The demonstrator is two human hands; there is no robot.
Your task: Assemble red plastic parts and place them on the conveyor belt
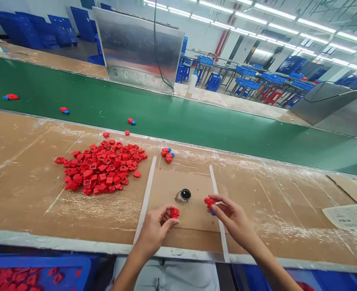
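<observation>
My left hand [156, 227] pinches a small red plastic block [175, 213] with a square opening in its face. To the right, my right hand [231, 216] holds a red plastic piece [209, 202] with a blue part [212, 212] at its lower end, gripped between thumb and fingers. Between the hands a small round pot with a black top [185, 195] stands on a cardboard sheet [193, 222], with dark specks around its base. Neither hand touches the pot. Beyond it lie red pieces with blue ends [167, 155], close together.
A heap of red blocks [105, 167] covers the table at the left. Behind runs a green conveyor belt [196, 125] carrying several red-and-blue pieces. White tape strips [146, 198] flank the cardboard. Below the table edge stands a blue bin [85, 262] of red pieces.
</observation>
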